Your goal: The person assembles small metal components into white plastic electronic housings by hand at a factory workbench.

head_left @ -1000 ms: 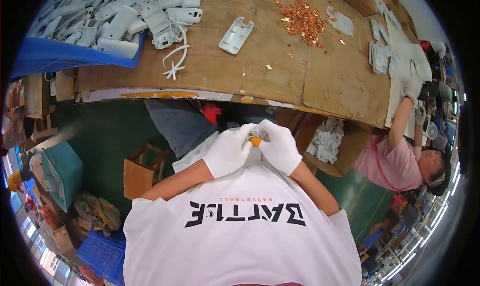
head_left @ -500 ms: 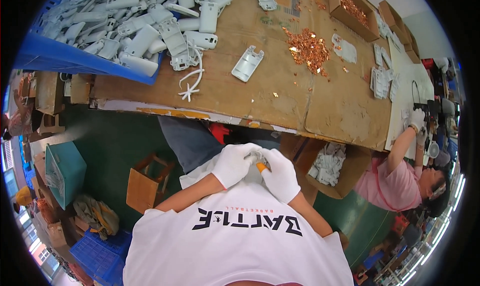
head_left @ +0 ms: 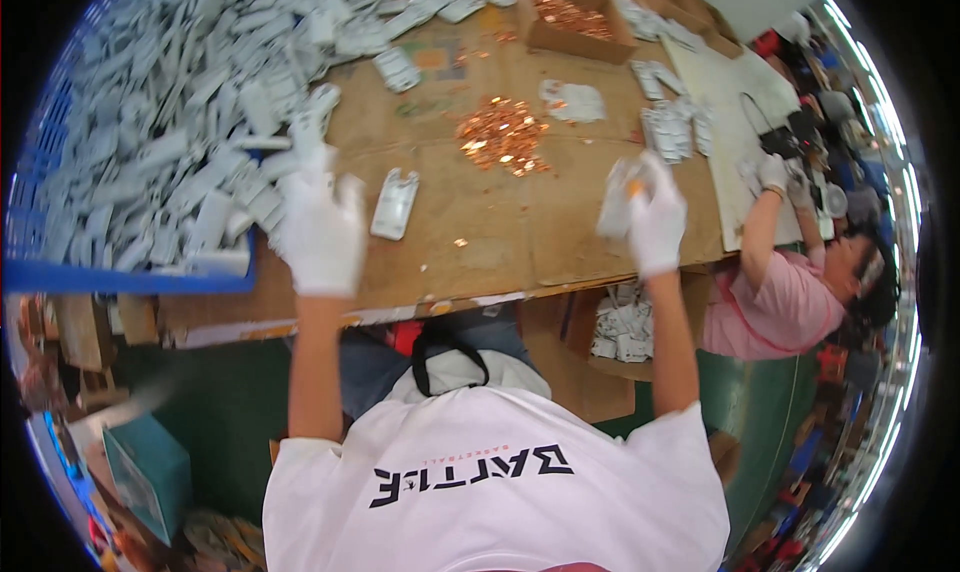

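My white-gloved right hand [head_left: 657, 220], with an orange patch at one finger, is closed on a blurred white plastic cover [head_left: 614, 202] over the right part of the cardboard tabletop. My left hand [head_left: 322, 240], also gloved in white, is at the near edge of a large heap of white plastic housings [head_left: 190, 102]. Motion smears its fingers, and a housing [head_left: 312, 117] shows just beyond them; whether they grip it is unclear. Between my hands a single white housing [head_left: 395, 204] lies on the cardboard. Behind it is a pile of small copper-coloured pieces [head_left: 503, 137].
A blue crate [head_left: 130, 280] holds the heap at left. At the back is a cardboard box [head_left: 575, 44] of copper pieces. White parts [head_left: 672, 130] are stacked at right. An open box [head_left: 620, 327] of white parts sits below the table edge. A co-worker in pink [head_left: 775, 307] works at right.
My hands were together at my lap; now they are apart over the table, left by the heap, right with a cover. My view has shifted, showing more of the heap.
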`<state>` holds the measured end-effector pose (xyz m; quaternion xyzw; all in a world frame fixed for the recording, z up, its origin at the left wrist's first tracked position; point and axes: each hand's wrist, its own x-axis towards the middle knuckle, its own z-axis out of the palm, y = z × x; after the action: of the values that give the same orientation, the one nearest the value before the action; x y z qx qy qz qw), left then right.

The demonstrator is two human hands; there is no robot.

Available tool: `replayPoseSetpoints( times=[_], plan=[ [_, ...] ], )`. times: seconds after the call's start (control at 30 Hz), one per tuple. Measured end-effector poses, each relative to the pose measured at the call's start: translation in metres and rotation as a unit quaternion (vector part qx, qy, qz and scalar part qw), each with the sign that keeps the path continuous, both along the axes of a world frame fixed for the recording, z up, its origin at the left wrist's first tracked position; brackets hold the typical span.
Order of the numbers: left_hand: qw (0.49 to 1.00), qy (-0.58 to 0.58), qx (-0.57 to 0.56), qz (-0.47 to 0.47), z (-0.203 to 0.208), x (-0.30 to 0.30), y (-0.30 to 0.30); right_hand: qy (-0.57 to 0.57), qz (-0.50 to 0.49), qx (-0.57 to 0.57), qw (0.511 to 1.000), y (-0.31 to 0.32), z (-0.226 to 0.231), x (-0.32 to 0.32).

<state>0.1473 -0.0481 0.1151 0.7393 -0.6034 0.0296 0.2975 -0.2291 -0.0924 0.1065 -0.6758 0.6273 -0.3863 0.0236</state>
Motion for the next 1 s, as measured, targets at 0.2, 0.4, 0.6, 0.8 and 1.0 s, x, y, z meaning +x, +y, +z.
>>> replayPoseSetpoints(
  times=[0.2,0.4,0.6,0.8,1.0],
  plan=[
    [0.961,-0.192,0.166,0.11,-0.055,0.05,-0.111,0.118,-0.191,0.054,0.973,-0.134,-0.037,-0.212],
    [0.947,-0.168,0.244,0.12,-0.038,0.043,-0.12,0.202,-0.179,0.007,0.963,-0.142,-0.034,-0.175],
    [0.997,-0.011,0.068,0.033,-0.025,0.054,-0.089,0.108,0.067,0.076,0.989,-0.082,-0.046,-0.012],
    [0.931,0.328,0.081,-0.137,-0.014,0.016,0.0,0.155,-0.022,0.045,0.987,-0.085,-0.088,0.007],
    [0.682,0.692,0.205,-0.118,-0.018,-0.037,0.086,0.195,-0.041,0.062,0.978,-0.075,-0.082,0.014]
  ],
)
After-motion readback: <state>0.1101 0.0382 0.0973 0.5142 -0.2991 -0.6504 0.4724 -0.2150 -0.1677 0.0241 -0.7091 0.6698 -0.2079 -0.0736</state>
